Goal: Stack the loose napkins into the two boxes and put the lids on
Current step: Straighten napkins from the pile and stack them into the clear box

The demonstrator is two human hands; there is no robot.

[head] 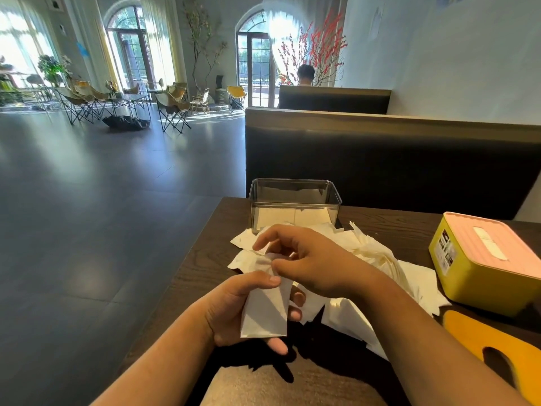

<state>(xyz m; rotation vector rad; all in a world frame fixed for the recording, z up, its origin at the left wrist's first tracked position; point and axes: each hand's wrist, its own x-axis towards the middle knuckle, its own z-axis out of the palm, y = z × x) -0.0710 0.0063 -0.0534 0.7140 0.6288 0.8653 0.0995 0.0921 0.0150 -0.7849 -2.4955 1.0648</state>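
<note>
A folded napkin is held upright in the left hand, with the fingers curled round it, above the desk's near left part. Its top is pinched by the right hand. Loose napkins are heaped just beyond. A clear box is set at the far left corner, lidless, with napkins lining its bottom. A yellow box under a pink lid is set toward the right edge, and an orange lid is laid flat beside it.

yellow box side label, print too small to read
</note>
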